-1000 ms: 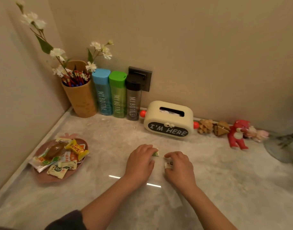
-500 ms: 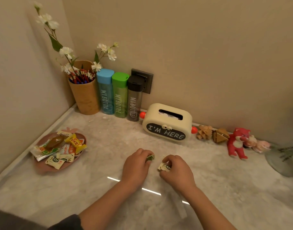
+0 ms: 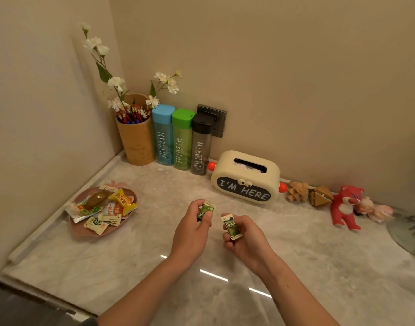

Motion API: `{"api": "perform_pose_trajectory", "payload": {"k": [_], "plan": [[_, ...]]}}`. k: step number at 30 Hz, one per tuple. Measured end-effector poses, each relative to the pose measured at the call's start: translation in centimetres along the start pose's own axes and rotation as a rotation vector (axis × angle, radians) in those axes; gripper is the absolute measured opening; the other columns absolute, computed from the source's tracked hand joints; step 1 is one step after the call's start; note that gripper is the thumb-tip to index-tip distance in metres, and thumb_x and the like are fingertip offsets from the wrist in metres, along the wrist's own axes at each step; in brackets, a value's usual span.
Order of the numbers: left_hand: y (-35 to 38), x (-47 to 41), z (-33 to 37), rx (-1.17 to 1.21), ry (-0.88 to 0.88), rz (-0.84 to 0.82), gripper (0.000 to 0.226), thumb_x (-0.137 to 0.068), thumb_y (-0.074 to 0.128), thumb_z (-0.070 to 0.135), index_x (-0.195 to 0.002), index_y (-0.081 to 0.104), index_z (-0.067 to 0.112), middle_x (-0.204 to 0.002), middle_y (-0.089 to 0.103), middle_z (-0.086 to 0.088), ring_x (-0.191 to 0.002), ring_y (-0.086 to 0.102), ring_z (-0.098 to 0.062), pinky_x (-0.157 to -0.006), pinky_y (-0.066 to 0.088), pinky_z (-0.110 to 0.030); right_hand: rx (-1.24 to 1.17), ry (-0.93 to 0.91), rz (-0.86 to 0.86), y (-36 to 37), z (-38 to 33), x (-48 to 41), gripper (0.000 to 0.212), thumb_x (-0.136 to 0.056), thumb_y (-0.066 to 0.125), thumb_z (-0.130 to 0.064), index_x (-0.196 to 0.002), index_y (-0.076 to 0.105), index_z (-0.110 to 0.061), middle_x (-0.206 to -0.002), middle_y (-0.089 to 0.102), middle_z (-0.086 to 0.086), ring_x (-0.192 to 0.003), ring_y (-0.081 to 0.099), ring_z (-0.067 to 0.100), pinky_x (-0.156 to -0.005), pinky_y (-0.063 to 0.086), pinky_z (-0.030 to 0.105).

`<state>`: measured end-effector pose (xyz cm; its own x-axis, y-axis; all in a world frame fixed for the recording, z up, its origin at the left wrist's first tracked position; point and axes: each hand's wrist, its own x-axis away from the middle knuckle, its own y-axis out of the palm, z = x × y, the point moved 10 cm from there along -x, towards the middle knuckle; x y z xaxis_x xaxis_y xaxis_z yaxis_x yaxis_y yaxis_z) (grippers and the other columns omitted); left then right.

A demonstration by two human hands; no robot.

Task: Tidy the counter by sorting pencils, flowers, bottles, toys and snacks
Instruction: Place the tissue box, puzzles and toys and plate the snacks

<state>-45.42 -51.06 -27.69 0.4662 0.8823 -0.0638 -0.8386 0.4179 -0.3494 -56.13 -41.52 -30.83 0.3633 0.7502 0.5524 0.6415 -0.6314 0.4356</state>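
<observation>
A person stands at a pale marble counter [image 3: 154, 267], holding one small snack in each hand. The left hand [image 3: 192, 228] grips a green foil snack packet [image 3: 205, 210] between thumb and curled fingers. The right hand [image 3: 245, 236] curls round a second green packet [image 3: 232, 227], which is held nearly upright, its long axis pointing away from the person.

Both packets appear to be held just above the counter, well to the right of a pink leaf-shaped plate [image 3: 80, 229]. The plate holds a heap of wrapped snacks [image 3: 123, 202] in yellow, white, green and brown. The left hand is nearer the plate, so its packet would likely travel leftward first.

Beyond the plate, in the corner, a tan wooden cup [image 3: 138, 147] holds red and blue pencils [image 3: 131, 114] and white flower stems [image 3: 117, 82]. Just right of the cup stand blue, green and black bottles [image 3: 182, 142].
</observation>
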Motion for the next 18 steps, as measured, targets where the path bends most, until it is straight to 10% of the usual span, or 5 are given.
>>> {"api": "perform_pose_trajectory", "payload": {"k": [10, 14, 18], "plan": [[-12.8, 1.4, -2.6, -0.004, -0.035, 0.299, 0.013, -0.099, 0.042, 0.036, -0.11, 0.05, 0.035, -0.088, 0.059, 0.016, -0.079, 0.056, 0.003, -0.068, 0.044, -0.022, 0.507, -0.227, -0.092, 10.6, 1.4, -0.6, 0.014, -0.09, 0.063, -0.008, -0.092, 0.076, -0.015, -0.084, 0.074, 0.008, -0.074, 0.067, 0.016, -0.069, 0.054, 0.031], [-18.9, 1.9, -4.9, -0.021, -0.072, 0.396, 0.018, -0.101, 0.039, 0.03, -0.116, 0.048, 0.034, -0.089, 0.051, 0.028, -0.084, 0.05, 0.021, -0.07, 0.043, -0.021, 0.536, -0.266, -0.075, 15.1, 2.9, -1.5, 0.005, -0.085, 0.072, -0.012, -0.089, 0.073, -0.013, -0.077, 0.075, 0.003, -0.068, 0.068, 0.012, -0.057, 0.052, 0.025], [-23.5, 1.6, -6.9, -0.149, -0.081, 0.332, 0.019, -0.099, 0.044, 0.03, -0.114, 0.05, 0.04, -0.107, 0.057, 0.019, -0.097, 0.057, 0.003, -0.077, 0.051, -0.025, 0.534, -0.29, -0.065, 19.1, 4.8, -2.4, 0.007, -0.084, 0.073, -0.014, -0.087, 0.069, -0.01, -0.075, 0.075, 0.006, -0.067, 0.072, 0.016, -0.053, 0.053, 0.025]]}}
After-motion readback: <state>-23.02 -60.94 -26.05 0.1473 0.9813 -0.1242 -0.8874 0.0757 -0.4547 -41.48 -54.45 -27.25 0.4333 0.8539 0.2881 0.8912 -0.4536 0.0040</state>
